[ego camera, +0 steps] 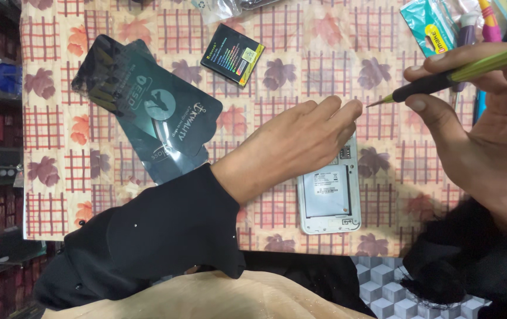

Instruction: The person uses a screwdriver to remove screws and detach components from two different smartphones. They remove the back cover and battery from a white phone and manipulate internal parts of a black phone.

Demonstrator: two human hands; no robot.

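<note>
Pinching a screwdriver (460,74) in my right hand (478,130), my left hand (301,142) flat on the opened phone (330,195), I risk the tip slipping onto fingers.

Dark green pouches (159,118), black battery (233,54), teal packet (429,23)

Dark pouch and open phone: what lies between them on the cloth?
In the head view, the left hand and its black sleeve cross between the dark pouch and the open phone.
</note>
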